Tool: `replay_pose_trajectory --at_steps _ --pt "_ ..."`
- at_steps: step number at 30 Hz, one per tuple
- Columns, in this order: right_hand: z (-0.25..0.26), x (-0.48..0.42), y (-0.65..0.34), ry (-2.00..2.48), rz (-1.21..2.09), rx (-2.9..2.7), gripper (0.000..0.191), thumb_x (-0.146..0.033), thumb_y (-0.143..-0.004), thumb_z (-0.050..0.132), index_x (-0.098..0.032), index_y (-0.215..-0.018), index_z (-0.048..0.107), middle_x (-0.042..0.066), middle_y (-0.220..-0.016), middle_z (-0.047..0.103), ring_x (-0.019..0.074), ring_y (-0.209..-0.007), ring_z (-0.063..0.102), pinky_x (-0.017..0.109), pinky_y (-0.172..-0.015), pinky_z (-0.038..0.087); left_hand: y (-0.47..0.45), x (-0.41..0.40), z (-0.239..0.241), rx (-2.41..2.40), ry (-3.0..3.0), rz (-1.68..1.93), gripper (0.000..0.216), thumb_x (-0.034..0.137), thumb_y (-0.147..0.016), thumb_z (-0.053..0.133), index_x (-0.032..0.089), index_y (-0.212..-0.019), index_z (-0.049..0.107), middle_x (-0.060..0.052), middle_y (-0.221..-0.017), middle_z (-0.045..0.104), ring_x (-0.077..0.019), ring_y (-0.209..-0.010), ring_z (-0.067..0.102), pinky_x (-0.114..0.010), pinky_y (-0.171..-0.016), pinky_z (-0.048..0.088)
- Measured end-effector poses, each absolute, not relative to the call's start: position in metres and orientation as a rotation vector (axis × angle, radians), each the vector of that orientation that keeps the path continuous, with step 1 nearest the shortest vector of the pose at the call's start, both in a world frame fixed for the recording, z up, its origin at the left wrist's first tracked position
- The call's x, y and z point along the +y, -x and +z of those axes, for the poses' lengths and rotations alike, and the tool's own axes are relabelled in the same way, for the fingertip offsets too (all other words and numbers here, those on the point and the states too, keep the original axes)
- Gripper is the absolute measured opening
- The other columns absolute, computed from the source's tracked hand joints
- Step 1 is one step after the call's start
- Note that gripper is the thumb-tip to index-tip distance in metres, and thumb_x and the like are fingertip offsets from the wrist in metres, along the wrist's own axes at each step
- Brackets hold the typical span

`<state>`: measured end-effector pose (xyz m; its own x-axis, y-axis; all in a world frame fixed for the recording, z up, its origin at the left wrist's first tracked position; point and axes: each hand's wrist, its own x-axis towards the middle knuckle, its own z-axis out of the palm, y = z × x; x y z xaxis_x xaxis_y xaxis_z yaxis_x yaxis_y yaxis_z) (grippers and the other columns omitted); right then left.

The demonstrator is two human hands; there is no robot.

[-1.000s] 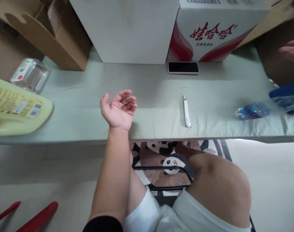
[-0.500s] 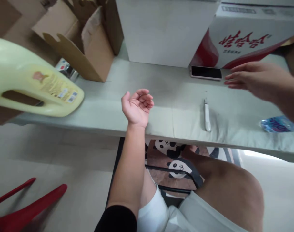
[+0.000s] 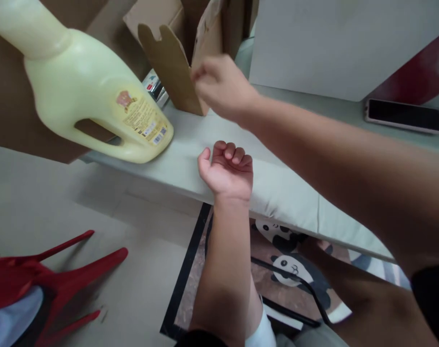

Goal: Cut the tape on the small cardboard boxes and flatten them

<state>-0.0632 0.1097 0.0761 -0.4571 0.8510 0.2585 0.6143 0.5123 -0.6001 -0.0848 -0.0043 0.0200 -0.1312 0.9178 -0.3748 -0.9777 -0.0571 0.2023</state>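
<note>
- Holding the left hand (image 3: pixel 229 173) palm-up above the near edge of the desk (image 3: pixel 287 193), with fingers loosely curled and nothing in the palm.
- Holding the right hand (image 3: pixel 222 86), blurred, with fingers bent in front of the brown cardboard box (image 3: pixel 179 82); not showing clearly whether touching or pinching it: cannot tell.
- Risking, by judgement, a shifted or tipped box through a careless brush of the right knuckles against its wall.
- Risking likewise a toppled yellow bottle (image 3: pixel 96 96) through a wide leftward swing.
- Carrying on pale cloth: box and bottle at left, white box (image 3: pixel 306 48) behind, phone (image 3: pixel 403 115) at right.
- Showing below: panda-print mat (image 3: pixel 284 236), pale floor (image 3: pixel 139 236), red furniture legs (image 3: pixel 89 272).
</note>
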Motion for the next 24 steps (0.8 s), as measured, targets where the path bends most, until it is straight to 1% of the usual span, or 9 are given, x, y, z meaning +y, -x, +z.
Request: replay_pose_trajectory --at_steps 3,5,7,9,13,16,18,21,24 --pt "0.101 0.134 0.1 1.244 0.528 -2.255 0.035 -0.002 -0.09 0.047 -0.007 -0.122 0.061 0.008 -0.15 0.04 0.0173 -0.152 0.029 0.027 -0.122 0.028 0.089 -0.003 0.021 0.413 0.192 1.642 0.032 0.038 -0.092 0.037 0.019 -0.067 0.045 0.004 -0.056 0.034 -0.0063 -0.043 0.035 -0.021 -0.043 0.026" --pt "0.103 0.146 0.112 1.286 0.492 -2.319 0.034 -0.003 -0.09 0.048 -0.006 -0.122 0.058 0.009 -0.153 0.037 0.0196 -0.15 0.035 0.029 -0.119 0.032 0.088 -0.004 0.022 0.404 0.199 1.637 0.031 0.037 -0.091 0.037 0.019 -0.067 0.045 0.004 -0.056 0.033 -0.0063 -0.042 0.034 -0.021 -0.043 0.025" --pt "0.096 0.152 0.112 1.32 0.496 -2.354 0.033 -0.007 -0.089 0.051 -0.004 -0.121 0.059 0.009 -0.14 0.055 0.0233 -0.136 0.053 0.036 -0.113 0.041 0.086 -0.004 0.023 0.415 0.186 1.634 0.03 0.037 -0.09 0.037 0.019 -0.068 0.045 0.004 -0.056 0.033 -0.0065 -0.042 0.034 -0.022 -0.043 0.025" --pt "0.087 0.152 0.101 1.343 0.496 -2.321 0.035 -0.01 -0.086 0.054 -0.002 -0.119 0.063 0.008 -0.124 0.068 0.0262 -0.126 0.061 0.041 -0.109 0.046 0.085 -0.005 0.025 0.453 0.159 1.631 0.028 0.037 -0.09 0.037 0.019 -0.069 0.046 0.004 -0.057 0.033 -0.0067 -0.043 0.034 -0.022 -0.044 0.024" --pt "0.073 0.122 0.039 1.315 0.407 -2.077 0.031 -0.01 -0.086 0.05 -0.006 -0.108 0.072 0.005 -0.109 0.073 0.0207 -0.111 0.065 0.037 -0.104 0.047 0.092 -0.007 0.026 0.747 0.157 1.794 0.029 0.039 -0.089 0.035 0.02 -0.068 0.042 0.005 -0.057 0.029 -0.0078 -0.043 0.031 -0.023 -0.045 0.023" --pt "0.066 0.067 -0.038 1.256 0.38 -1.842 0.023 -0.015 -0.088 0.052 -0.008 -0.092 0.074 0.003 -0.089 0.072 0.0121 -0.076 0.062 0.03 -0.077 0.051 0.102 -0.007 0.026 1.029 0.185 2.093 0.026 0.037 -0.087 0.036 0.02 -0.068 0.038 0.004 -0.059 0.029 -0.0077 -0.045 0.031 -0.023 -0.047 0.024" --pt "0.06 0.019 -0.09 1.204 0.413 -1.573 0.015 -0.024 -0.085 0.063 -0.018 -0.08 0.076 -0.002 -0.07 0.067 0.0102 -0.065 0.056 0.032 -0.071 0.047 0.104 -0.007 0.025 1.099 0.108 2.208 0.024 0.036 -0.087 0.038 0.02 -0.07 0.041 0.003 -0.065 0.038 -0.0079 -0.052 0.041 -0.022 -0.051 0.03" --pt "0.051 -0.051 -0.15 1.233 0.46 -1.211 0.026 -0.017 -0.077 0.058 -0.033 -0.072 0.078 -0.007 -0.074 0.072 0.0149 -0.079 0.063 0.044 -0.09 0.047 0.091 -0.006 0.024 1.052 -0.201 2.149 0.031 0.041 -0.092 0.032 0.02 -0.082 0.053 -0.003 -0.087 0.059 -0.0117 -0.076 0.059 -0.024 -0.063 0.043" --pt "0.038 -0.096 -0.181 1.209 0.46 -1.105 0.027 -0.021 -0.075 0.062 -0.043 -0.079 0.078 -0.012 -0.094 0.076 0.0196 -0.099 0.066 0.048 -0.105 0.044 0.062 -0.008 0.021 0.948 -0.642 1.94 0.047 0.05 -0.097 0.02 0.023 -0.097 0.058 -0.005 -0.106 0.067 -0.0193 -0.101 0.065 -0.032 -0.082 0.051"
